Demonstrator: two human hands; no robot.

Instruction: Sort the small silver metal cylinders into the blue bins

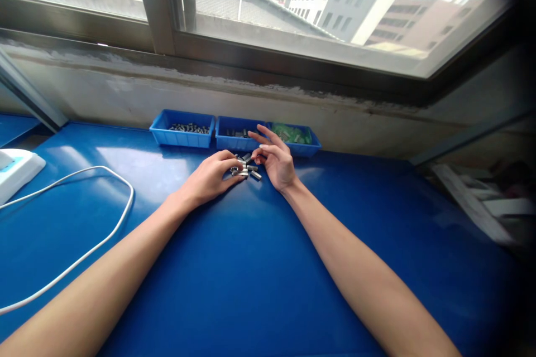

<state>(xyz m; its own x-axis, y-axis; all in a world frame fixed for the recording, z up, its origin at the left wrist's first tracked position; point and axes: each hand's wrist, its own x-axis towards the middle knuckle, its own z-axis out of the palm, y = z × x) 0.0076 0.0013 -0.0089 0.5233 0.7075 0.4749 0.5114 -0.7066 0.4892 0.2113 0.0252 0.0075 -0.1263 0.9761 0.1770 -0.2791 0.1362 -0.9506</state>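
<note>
A small heap of silvery metal pieces (255, 175), short and bar-like or cylindrical, lies on the blue table between my hands. My left hand (211, 177) rests on the table at the heap's left side, its thumb and forefinger apart and curved around some of the pieces. The tips of its other fingers are hidden. From the right, my right hand (278, 165) reaches to the heap with its upper fingers spread. Its lower fingertips are at the edge of the pieces, and I see no piece clearly gripped there.
Three blue bins stand along the wall: a left bin (180, 138) with small metal parts, a middle bin (238, 143) with dark pieces, and a right bin (307, 150) with green plastic wrapping. A white cable (131, 195) loops across the blue table (251, 279) beside a white device (23, 173).
</note>
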